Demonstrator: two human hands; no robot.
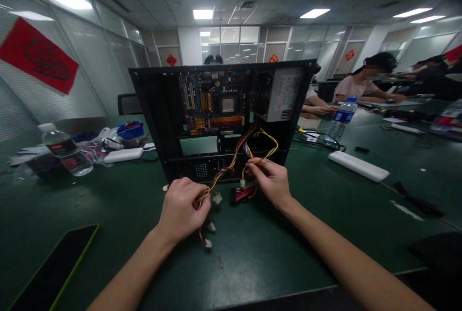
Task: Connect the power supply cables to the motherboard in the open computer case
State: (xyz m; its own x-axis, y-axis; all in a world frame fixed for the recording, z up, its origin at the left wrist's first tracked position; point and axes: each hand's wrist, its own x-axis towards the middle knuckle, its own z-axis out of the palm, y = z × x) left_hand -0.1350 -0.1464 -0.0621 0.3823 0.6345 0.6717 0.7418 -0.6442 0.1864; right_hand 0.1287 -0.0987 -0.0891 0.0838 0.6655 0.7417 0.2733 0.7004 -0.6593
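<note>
A black computer case [151, 133] stands open on the green table, its motherboard [212, 99] and grey power supply [285, 94] showing. Colored power cables [236, 152] run out from the power supply. My left hand [185, 205] is closed around one bundle of them, with white connectors [217, 199] dangling beside and below it. Between thumb and fingers, my right hand [270, 178] pinches a yellow cable [276, 145] with a small white plug [242, 183] at its end. Below the right hand, a wide black connector [238, 195] hangs near the tabletop.
A phone with a green edge [54, 267] lies at front left. Left of the case are a water bottle [67, 149], a white power strip [124, 155] and a blue box [130, 130]. To the right are another bottle [341, 118] and power strip [359, 166]. Co-workers [364, 80] sit beyond.
</note>
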